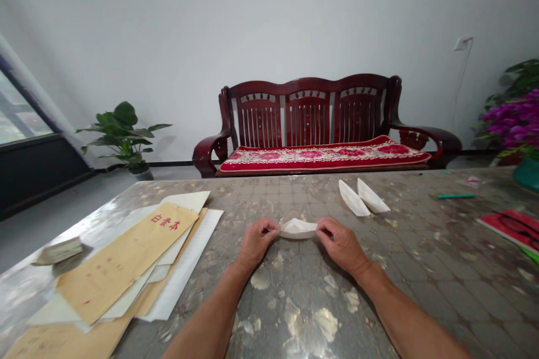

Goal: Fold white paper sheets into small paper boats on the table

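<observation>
A small folded white paper boat [298, 228] is held level between both hands, just above the patterned table. My left hand [257, 240] pinches its left tip between thumb and fingers. The right tip is pinched in the same way by my right hand [340, 241]. Beyond my right hand, toward the far side of the table, two white folded paper pieces [353, 198] [373, 196] lie side by side, nearly touching at their near ends.
Brown booklets [126, 258] and white sheets [185, 263] cover the table's left, beside a small worn stack [59, 251]. A green pen [457, 196], dark glasses [517, 223] on a red book [492, 223], and purple flowers [514, 120] are right. A wooden bench [307, 118] stands behind the table.
</observation>
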`<state>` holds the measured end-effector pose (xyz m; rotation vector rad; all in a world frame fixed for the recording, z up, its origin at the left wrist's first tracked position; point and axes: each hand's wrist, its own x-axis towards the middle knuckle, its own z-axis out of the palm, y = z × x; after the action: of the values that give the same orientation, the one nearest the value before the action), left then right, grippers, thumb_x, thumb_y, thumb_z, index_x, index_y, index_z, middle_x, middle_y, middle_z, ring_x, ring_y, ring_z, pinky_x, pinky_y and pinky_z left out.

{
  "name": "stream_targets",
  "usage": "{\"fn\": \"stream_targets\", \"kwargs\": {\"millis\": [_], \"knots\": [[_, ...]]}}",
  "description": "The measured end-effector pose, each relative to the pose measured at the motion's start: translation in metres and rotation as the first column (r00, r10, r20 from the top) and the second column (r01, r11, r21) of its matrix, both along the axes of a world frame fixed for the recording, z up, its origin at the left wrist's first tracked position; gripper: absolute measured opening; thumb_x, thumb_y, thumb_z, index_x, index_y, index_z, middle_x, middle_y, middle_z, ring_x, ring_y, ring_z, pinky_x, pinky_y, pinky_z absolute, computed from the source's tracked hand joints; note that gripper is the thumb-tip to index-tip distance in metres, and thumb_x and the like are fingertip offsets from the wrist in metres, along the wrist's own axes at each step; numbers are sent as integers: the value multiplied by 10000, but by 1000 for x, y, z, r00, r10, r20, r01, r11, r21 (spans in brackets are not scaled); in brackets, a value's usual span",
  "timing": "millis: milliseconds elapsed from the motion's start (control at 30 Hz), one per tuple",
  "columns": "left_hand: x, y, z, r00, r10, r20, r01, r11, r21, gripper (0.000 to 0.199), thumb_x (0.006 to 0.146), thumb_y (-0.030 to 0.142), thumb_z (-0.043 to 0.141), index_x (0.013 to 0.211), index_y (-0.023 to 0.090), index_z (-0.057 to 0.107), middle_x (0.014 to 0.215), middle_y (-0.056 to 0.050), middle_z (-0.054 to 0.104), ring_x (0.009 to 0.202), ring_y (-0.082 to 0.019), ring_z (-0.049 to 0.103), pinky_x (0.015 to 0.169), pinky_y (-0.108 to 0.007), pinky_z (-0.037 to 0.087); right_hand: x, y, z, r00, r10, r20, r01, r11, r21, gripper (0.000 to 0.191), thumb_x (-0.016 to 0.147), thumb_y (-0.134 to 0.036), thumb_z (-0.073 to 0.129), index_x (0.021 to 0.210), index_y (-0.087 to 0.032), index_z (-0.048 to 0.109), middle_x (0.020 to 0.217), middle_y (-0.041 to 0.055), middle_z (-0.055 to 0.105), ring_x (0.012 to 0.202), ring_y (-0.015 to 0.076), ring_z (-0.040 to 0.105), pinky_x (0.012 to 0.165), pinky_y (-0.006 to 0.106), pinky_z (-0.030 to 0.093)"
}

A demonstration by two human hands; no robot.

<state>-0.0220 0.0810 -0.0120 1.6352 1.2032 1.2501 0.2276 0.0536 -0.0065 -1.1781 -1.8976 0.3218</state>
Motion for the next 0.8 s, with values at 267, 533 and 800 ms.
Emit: {"fn": "stream_targets", "kwargs": {"millis": [267, 533, 800], "knots": [[-4, 3, -2, 986, 143, -85, -142, 990, 20, 110, 636, 255, 769, 595, 208, 678, 592, 17, 641, 591, -149, 552, 636, -251, 418, 7, 8, -6, 997, -58, -42, 54, 995, -86, 135, 838, -255, 541, 756, -221, 644, 745, 10, 660, 732, 181, 610, 711, 286, 451], [-2, 3, 1, 956, 146, -254, -145, 989, 26, 128, 691, 283, 714, 629, 200, 638, 576, 38, 602, 558, -133, 513, 586, -239, 366, 9, 18, -16, 971, -145, -190, 89, 957, -278, 164, 789, -341, 558, 757, -203, 642, 662, -13, 623, 646, 167, 570, 626, 268, 422], [12, -2, 2, 835, 106, -541, -138, 990, -19, 102, 808, 210, 547, 890, 219, 608, 711, 43, 602, 649, -135, 551, 601, -215, 317, 3, 30, -23, 955, -296, -6, 279, 908, -312, 279, 726, -186, 522, 1000, -215, 567, 590, -82, 479, 557, 134, 496, 548, 232, 324]]}}
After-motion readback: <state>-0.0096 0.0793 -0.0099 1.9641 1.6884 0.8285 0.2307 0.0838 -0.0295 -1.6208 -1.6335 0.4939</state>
